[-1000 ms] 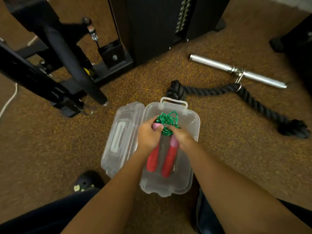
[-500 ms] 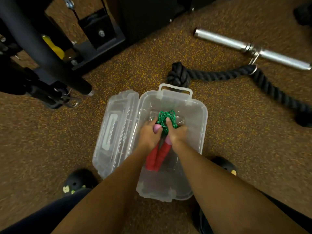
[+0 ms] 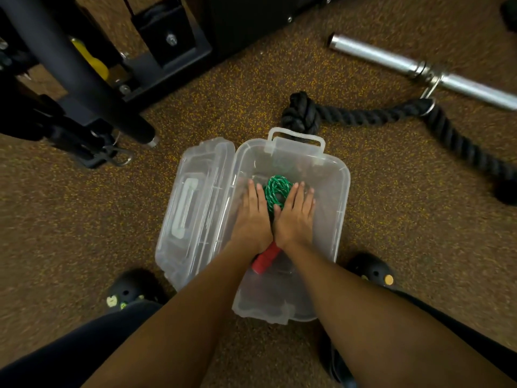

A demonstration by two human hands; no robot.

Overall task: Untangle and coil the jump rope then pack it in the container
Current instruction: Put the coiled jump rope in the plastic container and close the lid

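Both hands are flat in the clear plastic container, fingers spread and gripping nothing: left hand and right hand press either side of the green rope coil. A red handle pokes out under the wrists. I'd push down evenly so nothing springs up, then swing over the lid lying left of the container

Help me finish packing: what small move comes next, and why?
Probably lift both flat hands, left hand and right hand, off the coiled green jump rope. It already lies inside the clear plastic container, red handles included, while the hinged clear lid is open.
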